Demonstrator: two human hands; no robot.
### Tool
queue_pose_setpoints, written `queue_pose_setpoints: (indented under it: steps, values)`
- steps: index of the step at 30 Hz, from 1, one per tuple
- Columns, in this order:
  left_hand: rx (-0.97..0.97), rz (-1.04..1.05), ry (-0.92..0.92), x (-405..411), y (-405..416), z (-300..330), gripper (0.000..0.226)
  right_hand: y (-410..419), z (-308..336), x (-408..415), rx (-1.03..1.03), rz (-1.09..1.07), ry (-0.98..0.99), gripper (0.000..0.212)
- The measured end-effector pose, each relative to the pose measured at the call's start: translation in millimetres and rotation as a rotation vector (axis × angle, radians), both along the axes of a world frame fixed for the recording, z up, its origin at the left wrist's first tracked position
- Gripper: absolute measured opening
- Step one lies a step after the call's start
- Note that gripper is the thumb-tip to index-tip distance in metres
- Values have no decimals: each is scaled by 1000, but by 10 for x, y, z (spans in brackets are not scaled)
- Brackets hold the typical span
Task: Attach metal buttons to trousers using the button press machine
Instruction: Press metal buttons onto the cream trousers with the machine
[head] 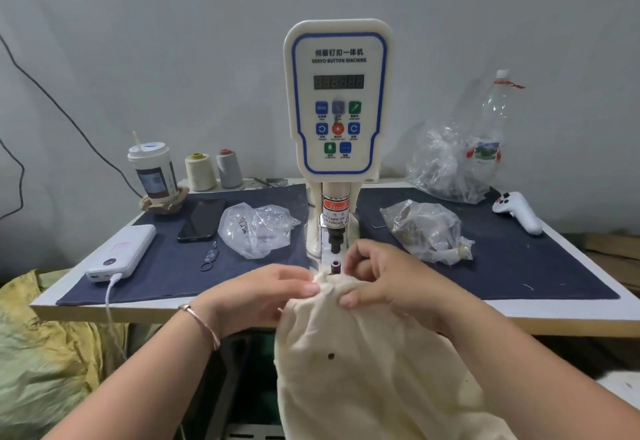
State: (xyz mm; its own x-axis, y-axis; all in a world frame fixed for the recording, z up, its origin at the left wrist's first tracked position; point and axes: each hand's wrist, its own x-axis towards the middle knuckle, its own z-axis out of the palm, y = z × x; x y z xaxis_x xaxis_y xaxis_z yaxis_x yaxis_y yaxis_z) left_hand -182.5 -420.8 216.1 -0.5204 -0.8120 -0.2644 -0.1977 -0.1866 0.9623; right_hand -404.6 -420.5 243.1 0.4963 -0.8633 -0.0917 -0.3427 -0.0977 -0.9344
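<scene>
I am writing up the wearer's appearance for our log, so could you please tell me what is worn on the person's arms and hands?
Both forearms are bare, with no sleeves in view and no gloves. The left hand has a thin rose-gold bangle around its wrist. The right hand shows no ring, watch or bracelet. No markings show on either arm.

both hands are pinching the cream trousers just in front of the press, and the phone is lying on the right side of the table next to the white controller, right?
Not quite. The phone lies on the left side of the table, between the power bank and a clear plastic bag. The head view shows this. The rest holds: the left hand and right hand pinch the cream trousers just in front of the press, and the white controller is on the right.
</scene>
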Motion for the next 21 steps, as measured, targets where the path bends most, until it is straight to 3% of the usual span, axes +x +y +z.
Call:
queue_pose_setpoints:
  steps: [3, 6, 10, 14, 16, 18, 21]
  values:
    - [-176, -118, -201, -239, 92, 250, 27, 95, 126, 89, -86, 64, -39, 35]
    - [-225, -147, -169, -308, 143, 344, 16, 69, 284, -89, -3, 203, -57, 38]
    - [-125, -281, -21, -216, 207, 388, 21, 13, 408, -356, 123, 501, 185, 39]
    - [-104, -342, 42, -144, 271, 352, 20, 5, 414, -378, -74, 594, 622, 36]
    - [-77, -367, 89, -56, 287, 362, 23, -4, 383, -386, -81, 566, 709, 34]
    - [-28, -331, 129, 72, 276, 356, 30, -32, 375, -434, -6, 512, 515, 29]
    - [18, -267, 200, 194, 271, 314, 39, -104, 480, -533, 205, 522, 57, 31]
